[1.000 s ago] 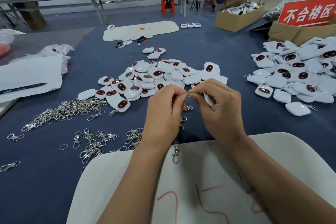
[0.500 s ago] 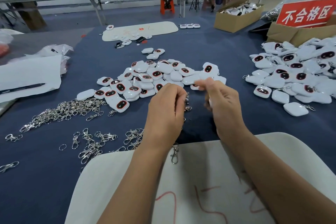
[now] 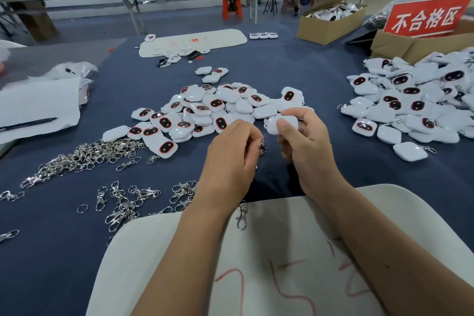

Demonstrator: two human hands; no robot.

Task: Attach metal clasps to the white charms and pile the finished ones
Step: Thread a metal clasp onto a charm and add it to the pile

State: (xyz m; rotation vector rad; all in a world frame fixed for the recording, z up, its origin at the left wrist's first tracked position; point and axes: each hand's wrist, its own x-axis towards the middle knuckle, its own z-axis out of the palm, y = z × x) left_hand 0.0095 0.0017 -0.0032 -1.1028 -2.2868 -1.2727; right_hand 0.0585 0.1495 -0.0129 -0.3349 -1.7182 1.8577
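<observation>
My right hand (image 3: 302, 141) grips a white charm (image 3: 282, 123) between thumb and fingers, just in front of the central heap of white charms (image 3: 210, 110). My left hand (image 3: 230, 159) is curled beside it and pinches a metal clasp (image 3: 262, 146) that hangs from its fingertips. The two hands are a small gap apart. Loose silver clasps (image 3: 84, 156) lie in a heap at the left, with more scattered ones (image 3: 128, 200) nearer me. One clasp (image 3: 242, 215) lies on the white board under my left wrist. A pile of charms with clasps (image 3: 410, 105) sits at the right.
A white board (image 3: 282, 277) with red marks lies under my forearms. A paper sheet with a pen (image 3: 30, 110) sits at the left. Cardboard boxes (image 3: 331, 23) and a red sign (image 3: 427, 16) stand at the back right. Another white board (image 3: 225, 38) lies further back.
My hands were joined at the fingertips over a clasp, then parted. My right hand has picked up a white charm from the heap; my left keeps the clasp.
</observation>
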